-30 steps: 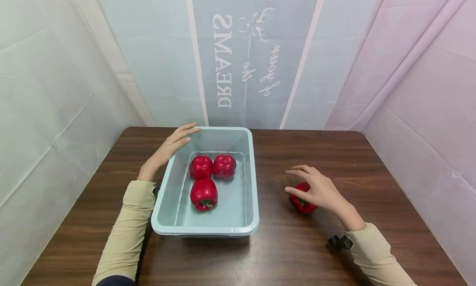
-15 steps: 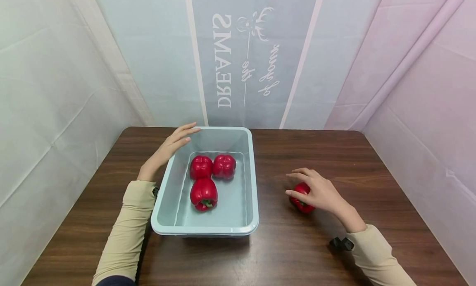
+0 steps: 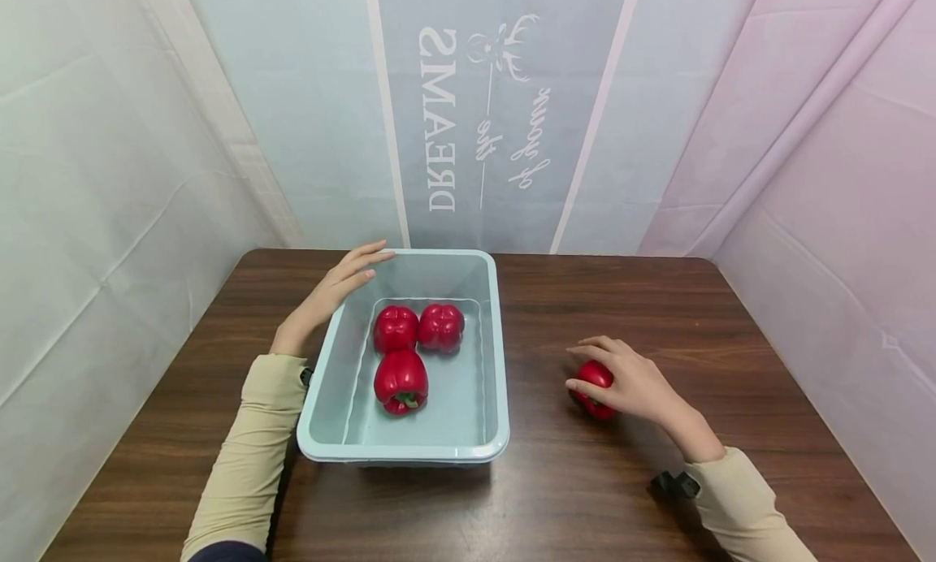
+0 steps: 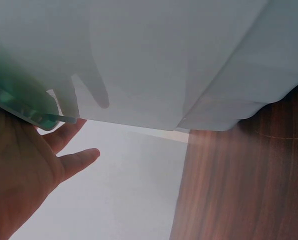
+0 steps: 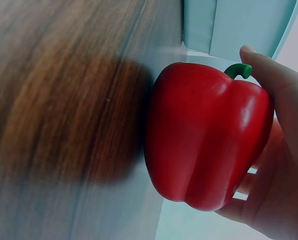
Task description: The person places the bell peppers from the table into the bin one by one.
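In the head view, my left hand (image 3: 329, 298) lies along the left rim of a pale blue plastic tub (image 3: 499, 367), fingers extended near its far left corner. The left wrist view shows that hand (image 4: 34, 175) with thumb spread beside the tub wall (image 4: 134, 65). Right of the tub, my right hand (image 3: 632, 379) is around a red bell pepper (image 3: 595, 375) on the table, thumb on the near side and fingers beyond. A gap shows between fingertips and pepper. In the right wrist view the bell pepper (image 5: 208, 135) has a green stem beside the thumb.
Three red bell peppers lie together in the tub: one at back left (image 3: 396, 329), one at back right (image 3: 441, 328), one in front (image 3: 400, 381). The dark wooden table (image 3: 556, 497) is bounded by pale hanging cloth (image 3: 307, 140) behind and at both sides.
My right hand has drifted slightly right and toward me. The pepper beside it has shifted a little left. The left hand and the tub have stayed in place.
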Demonstrator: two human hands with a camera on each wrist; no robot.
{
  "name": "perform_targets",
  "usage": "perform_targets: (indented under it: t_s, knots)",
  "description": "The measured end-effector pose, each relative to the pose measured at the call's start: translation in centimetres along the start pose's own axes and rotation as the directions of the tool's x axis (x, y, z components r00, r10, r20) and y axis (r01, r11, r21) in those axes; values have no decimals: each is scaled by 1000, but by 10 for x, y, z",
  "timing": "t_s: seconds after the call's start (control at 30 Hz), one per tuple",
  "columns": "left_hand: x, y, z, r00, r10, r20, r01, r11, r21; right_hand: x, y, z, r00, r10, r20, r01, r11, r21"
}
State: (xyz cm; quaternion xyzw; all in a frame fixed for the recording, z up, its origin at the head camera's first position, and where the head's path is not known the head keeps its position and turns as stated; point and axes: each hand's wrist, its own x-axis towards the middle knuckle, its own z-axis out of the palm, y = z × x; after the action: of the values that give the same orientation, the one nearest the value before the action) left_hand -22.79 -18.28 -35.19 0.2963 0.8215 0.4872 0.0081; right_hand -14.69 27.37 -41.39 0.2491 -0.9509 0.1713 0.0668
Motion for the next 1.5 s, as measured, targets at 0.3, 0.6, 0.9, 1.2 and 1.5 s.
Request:
perform_targets:
  t_s: [0.3, 0.6, 0.9, 1.2, 1.5]
  knots:
    - [0, 1, 0, 1000, -5, 1, 5, 1000, -5, -2, 1, 1, 1000, 2, 18, -2, 1000, 6]
    - [-1, 2, 1, 999, -38, -6, 38, 999, -18, -5, 0, 0, 999, 5, 32, -6, 1000, 22]
    - [-2, 3, 1, 999, -37, -4, 37, 999, -16, -6, 2, 3, 999, 6, 31, -6, 1000, 22]
    - [-2, 4, 1, 999, -41, -4, 41, 999, -9, -7, 2, 2, 999, 2, 36, -3, 1000, 14]
    - [-3, 4, 1, 999, -41, -6, 41, 999, -9, -5, 3, 3, 999, -19, 31, 20, 999, -40]
